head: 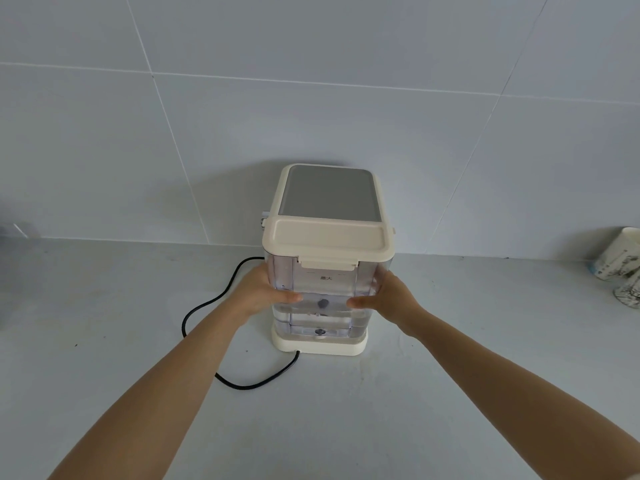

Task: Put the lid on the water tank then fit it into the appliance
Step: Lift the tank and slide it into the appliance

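Observation:
A clear plastic water tank (325, 285) stands upright on the cream base of the appliance (320, 345), against its near side. A cream lid (329, 239) sits flat on top of the tank, its front tab hanging over the near wall. The appliance's top is a grey panel (327, 192) just behind the lid. My left hand (259, 292) clasps the tank's left side with the thumb across its front. My right hand (389, 299) clasps the right side the same way.
A black power cord (221, 299) loops over the grey counter to the left of and in front of the appliance. White patterned cups (620, 258) stand at the far right by the tiled wall. The wall rises directly behind the appliance.

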Motion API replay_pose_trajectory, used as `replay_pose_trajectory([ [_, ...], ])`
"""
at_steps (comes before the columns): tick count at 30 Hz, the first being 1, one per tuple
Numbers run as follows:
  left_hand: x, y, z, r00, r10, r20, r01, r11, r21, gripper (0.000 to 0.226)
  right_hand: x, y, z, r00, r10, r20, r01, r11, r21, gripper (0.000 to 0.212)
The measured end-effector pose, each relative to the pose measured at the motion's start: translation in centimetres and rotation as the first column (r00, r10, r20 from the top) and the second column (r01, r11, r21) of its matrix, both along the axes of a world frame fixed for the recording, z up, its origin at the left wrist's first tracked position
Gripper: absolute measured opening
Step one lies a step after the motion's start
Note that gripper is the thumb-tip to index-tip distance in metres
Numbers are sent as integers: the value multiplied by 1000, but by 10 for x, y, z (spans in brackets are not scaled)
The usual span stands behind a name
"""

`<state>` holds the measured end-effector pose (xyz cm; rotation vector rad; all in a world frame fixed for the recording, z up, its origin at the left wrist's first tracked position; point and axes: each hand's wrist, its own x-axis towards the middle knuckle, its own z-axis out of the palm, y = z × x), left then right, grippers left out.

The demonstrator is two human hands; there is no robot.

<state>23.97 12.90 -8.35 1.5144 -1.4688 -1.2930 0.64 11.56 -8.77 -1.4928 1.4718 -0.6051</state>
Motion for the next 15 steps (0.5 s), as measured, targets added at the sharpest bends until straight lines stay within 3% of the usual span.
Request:
replay_pose_trajectory([
  [3, -1, 4, -3, 1000, 6, 19, -5, 999, -38, 45, -1, 1, 1, 1000, 1, -17, -1, 1000, -9, 77],
  [8, -3, 12, -5, 993, 46, 106, -42, 998, -35, 67, -1, 7, 4, 1000, -4, -14, 4, 1000, -19, 79],
  [12, -9, 22, -3, 970, 92, 224, -64, 989, -129, 76, -2, 17, 10, 999, -20, -27, 19, 999, -50, 85],
  [15, -13, 29, 5, 972, 121, 200, -69, 967, -247, 80, -5, 21, 17, 999, 14, -30, -17, 992, -121, 88],
])
